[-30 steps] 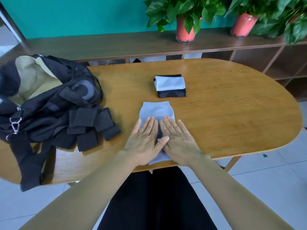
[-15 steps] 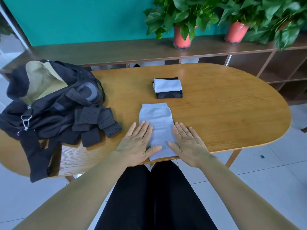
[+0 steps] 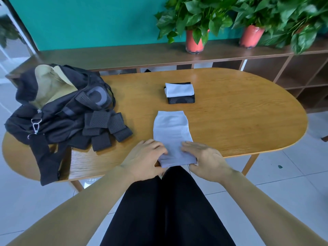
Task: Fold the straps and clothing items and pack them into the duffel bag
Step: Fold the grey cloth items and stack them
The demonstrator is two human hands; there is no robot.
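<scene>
A pale grey knitted garment (image 3: 172,132) lies flat at the table's near edge. My left hand (image 3: 145,158) pinches its near left corner, fingers curled over the cloth. My right hand (image 3: 204,157) grips the near right corner the same way. A folded stack (image 3: 179,92), a white piece on top of a black one, sits farther back at the middle. The black duffel bag (image 3: 58,105) lies open at the left, its beige lining showing. Several black perforated straps (image 3: 106,128) spill beside it.
The oval wooden table (image 3: 239,112) has bare surface on its right half. The bag's wide strap (image 3: 44,160) hangs over the left front edge. A long wooden shelf (image 3: 124,55) with two potted plants (image 3: 195,23) runs behind the table.
Both hands slid from lying flat on the pale garment's middle outward and back to its near corners. Their fingers have curled and now take hold of the near edge.
</scene>
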